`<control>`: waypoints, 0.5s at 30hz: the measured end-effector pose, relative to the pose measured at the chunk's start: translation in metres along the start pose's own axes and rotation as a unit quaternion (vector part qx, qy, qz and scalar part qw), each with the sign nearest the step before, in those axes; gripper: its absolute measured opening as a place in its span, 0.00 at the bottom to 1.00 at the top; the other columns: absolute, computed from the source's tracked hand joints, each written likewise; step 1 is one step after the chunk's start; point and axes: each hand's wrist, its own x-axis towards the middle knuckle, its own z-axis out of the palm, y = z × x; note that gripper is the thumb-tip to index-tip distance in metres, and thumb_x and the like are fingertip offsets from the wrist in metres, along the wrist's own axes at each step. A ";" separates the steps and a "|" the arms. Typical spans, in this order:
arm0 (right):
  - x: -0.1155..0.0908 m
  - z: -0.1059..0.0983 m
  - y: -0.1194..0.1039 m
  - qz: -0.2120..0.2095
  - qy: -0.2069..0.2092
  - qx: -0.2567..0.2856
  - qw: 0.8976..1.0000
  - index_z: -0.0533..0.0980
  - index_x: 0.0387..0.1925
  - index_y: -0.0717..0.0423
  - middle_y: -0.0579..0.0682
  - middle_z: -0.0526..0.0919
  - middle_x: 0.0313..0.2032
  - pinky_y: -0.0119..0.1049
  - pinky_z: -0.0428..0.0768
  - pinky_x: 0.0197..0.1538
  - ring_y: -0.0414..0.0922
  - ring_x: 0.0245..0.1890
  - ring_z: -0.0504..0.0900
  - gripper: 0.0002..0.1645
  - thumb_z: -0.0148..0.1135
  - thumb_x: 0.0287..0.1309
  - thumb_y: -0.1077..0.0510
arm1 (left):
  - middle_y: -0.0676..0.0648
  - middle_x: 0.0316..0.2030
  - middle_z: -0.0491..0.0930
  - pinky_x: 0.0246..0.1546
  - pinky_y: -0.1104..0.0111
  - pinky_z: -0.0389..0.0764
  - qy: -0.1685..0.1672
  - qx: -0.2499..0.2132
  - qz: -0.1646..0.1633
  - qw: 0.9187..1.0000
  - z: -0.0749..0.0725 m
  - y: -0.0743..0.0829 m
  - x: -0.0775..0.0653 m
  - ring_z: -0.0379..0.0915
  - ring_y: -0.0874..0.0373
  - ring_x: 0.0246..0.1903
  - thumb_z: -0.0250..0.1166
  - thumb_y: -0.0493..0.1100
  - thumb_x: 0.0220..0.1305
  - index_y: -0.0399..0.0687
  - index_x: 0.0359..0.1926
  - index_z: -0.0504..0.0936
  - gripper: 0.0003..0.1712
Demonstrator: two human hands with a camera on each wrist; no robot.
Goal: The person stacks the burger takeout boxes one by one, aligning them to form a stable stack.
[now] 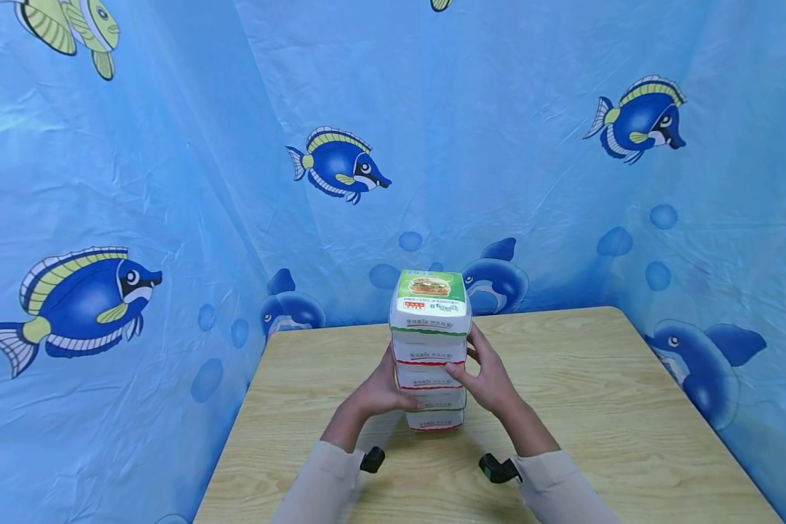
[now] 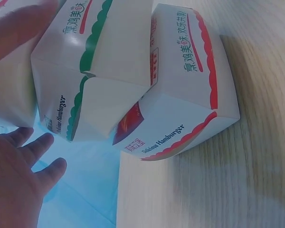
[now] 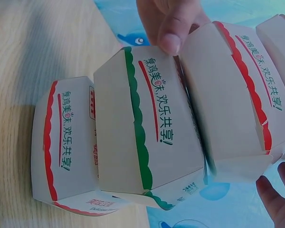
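Note:
A column of several white cardboard hamburger boxes point(image 1: 429, 375) stands on the table, the top box point(image 1: 431, 309) showing a green lid with a burger picture. The left hand point(image 1: 381, 391) holds the column's left side low down, thumb across the front near the second box point(image 3: 147, 118). Higher up, the right hand point(image 1: 490, 375) holds the right side, its thumb on the front of a middle box. In the left wrist view, the bottom box point(image 2: 194, 80) sits at an angle to the one above. Fingers behind the boxes are partly hidden.
A light wood-grain table point(image 1: 596, 407) supports the stack. Blue curtains point(image 1: 530, 87) printed with fish and dolphins surround its back and sides. Black wrist devices point(image 1: 499, 469) hang below both sleeves, over the table's near part.

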 end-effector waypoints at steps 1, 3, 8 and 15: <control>0.000 0.000 0.000 -0.001 0.000 0.000 1.000 0.52 0.75 0.46 0.52 0.65 0.67 0.62 0.65 0.62 0.57 0.66 0.63 0.47 0.65 0.61 0.57 | 0.54 0.62 0.68 0.58 0.58 0.72 0.001 0.005 -0.003 1.000 0.000 -0.001 0.000 0.68 0.56 0.61 0.83 0.29 0.32 0.71 0.73 0.41 0.77; 0.000 0.000 0.000 -0.002 0.000 0.002 1.000 0.52 0.75 0.46 0.52 0.65 0.67 0.63 0.65 0.62 0.58 0.66 0.63 0.47 0.65 0.61 0.57 | 0.55 0.63 0.68 0.59 0.58 0.71 0.003 0.010 -0.004 1.000 0.000 -0.003 0.000 0.68 0.56 0.61 0.83 0.30 0.32 0.71 0.73 0.40 0.78; 0.000 0.000 0.000 -0.007 0.001 0.006 1.000 0.52 0.75 0.47 0.52 0.66 0.66 0.64 0.64 0.61 0.58 0.66 0.63 0.46 0.65 0.60 0.58 | 0.55 0.63 0.69 0.60 0.57 0.70 0.008 0.017 0.004 1.000 0.001 -0.004 -0.001 0.67 0.57 0.62 0.83 0.28 0.31 0.71 0.73 0.40 0.78; -0.001 0.000 0.001 -0.008 0.001 0.013 1.000 0.53 0.75 0.48 0.52 0.67 0.66 0.66 0.63 0.61 0.57 0.66 0.63 0.46 0.65 0.60 0.58 | 0.53 0.61 0.71 0.62 0.56 0.67 0.009 0.002 0.011 1.000 0.001 0.018 -0.004 0.69 0.55 0.61 0.80 0.24 0.32 0.69 0.73 0.44 0.75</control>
